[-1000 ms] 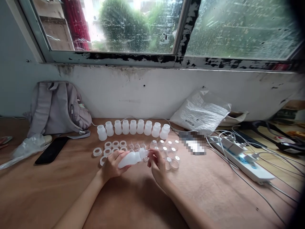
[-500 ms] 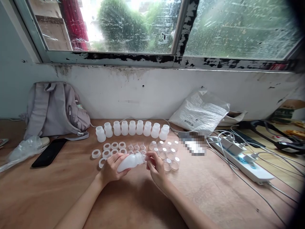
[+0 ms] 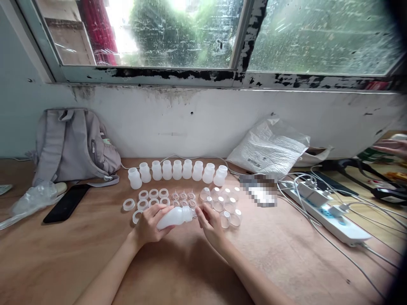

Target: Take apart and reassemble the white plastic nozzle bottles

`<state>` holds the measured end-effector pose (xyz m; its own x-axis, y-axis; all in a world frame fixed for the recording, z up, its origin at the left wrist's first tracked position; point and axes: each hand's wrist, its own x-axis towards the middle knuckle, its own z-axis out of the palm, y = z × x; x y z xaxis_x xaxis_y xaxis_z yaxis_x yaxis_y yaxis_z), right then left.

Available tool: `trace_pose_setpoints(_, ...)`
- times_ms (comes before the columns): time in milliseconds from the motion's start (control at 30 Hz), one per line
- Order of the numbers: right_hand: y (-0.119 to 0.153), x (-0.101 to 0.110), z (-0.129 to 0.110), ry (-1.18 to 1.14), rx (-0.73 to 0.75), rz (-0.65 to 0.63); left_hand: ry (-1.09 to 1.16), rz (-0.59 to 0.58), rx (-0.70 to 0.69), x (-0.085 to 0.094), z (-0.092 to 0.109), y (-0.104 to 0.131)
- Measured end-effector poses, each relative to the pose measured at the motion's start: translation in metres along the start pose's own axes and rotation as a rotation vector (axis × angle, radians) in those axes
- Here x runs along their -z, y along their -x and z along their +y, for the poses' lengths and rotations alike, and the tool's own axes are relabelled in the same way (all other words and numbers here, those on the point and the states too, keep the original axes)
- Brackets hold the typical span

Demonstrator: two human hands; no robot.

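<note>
My left hand [image 3: 152, 222] is wrapped round a translucent white baby bottle [image 3: 174, 217], which lies tilted on its side in the air with its threaded neck pointing right. Close to that neck is my right hand [image 3: 210, 220], its fingertips pinched together; whether something small sits between them is hidden. Beyond the hands lie white collar rings [image 3: 129, 204] on the left, clear teats [image 3: 183, 195] in the middle and clear domed caps [image 3: 218, 204] on the right. Behind them several more white bottles [image 3: 177, 170] stand upright in a curved row.
A grey backpack [image 3: 71, 144], a black phone [image 3: 65, 204] and a crumpled plastic bag [image 3: 34, 199] are at left. At right are a silver mailing bag [image 3: 270, 146], a power strip [image 3: 333, 220] with cables, and another person's hand [image 3: 394, 147]. A window wall bounds the table behind.
My right fingertips have drawn slightly right, leaving a small gap at the bottle's mouth. My left hand still grips the bottle. Another person's hand has appeared at far right.
</note>
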<state>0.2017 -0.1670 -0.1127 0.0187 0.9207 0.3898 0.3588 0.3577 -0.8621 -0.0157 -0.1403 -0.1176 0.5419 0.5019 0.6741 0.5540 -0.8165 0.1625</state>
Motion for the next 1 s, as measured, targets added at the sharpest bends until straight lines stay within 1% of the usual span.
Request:
trace_pose_setpoints(100, -0.003, 0.0, 0.004, -0.051, -0.038, 0.016, -0.01, 0.01, -0.011, -0.003, 0.001, 0.0)
trace_pose_setpoints(200, -0.005, -0.001, 0.008, -0.122, -0.102, -0.016, 0.002, -0.001, -0.01, -0.005, 0.001, 0.001)
trace_pose_setpoints(300, -0.005, 0.001, 0.006, -0.179, -0.15, -0.024, 0.072, -0.017, 0.037, -0.004, 0.004, -0.001)
trace_pose_setpoints(367, -0.005, 0.004, -0.001, -0.23, -0.162, -0.017, 0.181, -0.048, 0.128, -0.001, 0.009, -0.005)
trace_pose_setpoints(400, -0.005, 0.005, -0.005, -0.268, -0.162, -0.031, 0.254, -0.074, 0.195, -0.001, 0.012, -0.007)
trace_pose_setpoints(433, -0.005, 0.007, -0.01, -0.316, -0.157, -0.063, 0.343, -0.106, 0.272, -0.001, 0.016, -0.01)
trace_pose_setpoints(533, -0.005, 0.009, -0.019, -0.459, -0.156, -0.214, 0.679, -0.232, 0.515, -0.004, 0.029, -0.016)
trace_pose_setpoints(567, -0.006, 0.009, -0.02, -0.476, -0.17, -0.232, 0.782, -0.262, 0.58, -0.006, 0.034, -0.018)
trace_pose_setpoints(600, -0.006, 0.008, -0.019, -0.465, -0.191, -0.217, 0.857, -0.276, 0.628, -0.007, 0.038, -0.019)
trace_pose_setpoints(633, -0.006, 0.008, -0.017, -0.427, -0.215, -0.171, 0.898, -0.264, 0.662, -0.009, 0.043, -0.02)
trace_pose_setpoints(700, -0.007, 0.007, -0.014, -0.333, -0.262, -0.054, 0.91, -0.195, 0.711, -0.012, 0.052, -0.022)
trace_pose_setpoints(733, -0.007, 0.007, -0.014, -0.324, -0.278, -0.027, 0.933, -0.17, 0.74, -0.013, 0.056, -0.022)
trace_pose_setpoints(767, -0.006, 0.008, -0.014, -0.362, -0.286, -0.033, 0.996, -0.169, 0.778, -0.015, 0.059, -0.022)
trace_pose_setpoints(800, -0.006, 0.008, -0.016, -0.444, -0.292, -0.076, 1.103, -0.194, 0.821, -0.016, 0.062, -0.022)
trace_pose_setpoints(867, -0.005, 0.01, -0.022, -0.656, -0.315, -0.214, 1.365, -0.306, 0.892, -0.019, 0.068, -0.021)
trace_pose_setpoints(900, -0.005, 0.01, -0.025, -0.736, -0.336, -0.27, 1.451, -0.363, 0.909, -0.02, 0.07, -0.021)
trace_pose_setpoints(933, -0.004, 0.009, -0.028, -0.778, -0.362, -0.29, 1.461, -0.39, 0.911, -0.021, 0.071, -0.021)
trace_pose_setpoints(967, -0.003, 0.008, -0.029, -0.783, -0.391, -0.269, 1.395, -0.377, 0.901, -0.021, 0.072, -0.021)
trace_pose_setpoints(1000, -0.003, 0.006, -0.029, -0.761, -0.414, -0.217, 1.276, -0.334, 0.882, -0.022, 0.073, -0.021)
